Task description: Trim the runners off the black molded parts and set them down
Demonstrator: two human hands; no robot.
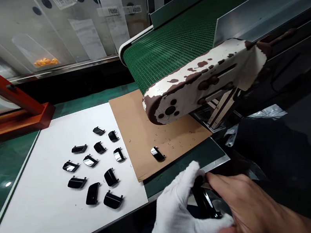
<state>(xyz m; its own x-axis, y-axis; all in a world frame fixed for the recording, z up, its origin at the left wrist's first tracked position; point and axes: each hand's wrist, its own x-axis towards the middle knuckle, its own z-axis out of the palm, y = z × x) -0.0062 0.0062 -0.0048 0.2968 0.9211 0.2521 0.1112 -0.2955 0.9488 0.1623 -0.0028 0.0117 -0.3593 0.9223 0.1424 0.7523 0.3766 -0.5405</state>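
Between gloved left hand (180,217) and bare right hand (244,205), glossy black part (203,200) pinched

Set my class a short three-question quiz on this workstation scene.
1. True or false: the right hand is bare.
2. How many glossy black parts lie on the white sheet?
3. Fill in the blank: the conveyor belt is coloured ____.

Key: 1. True; 2. Eleven; 3. Green.
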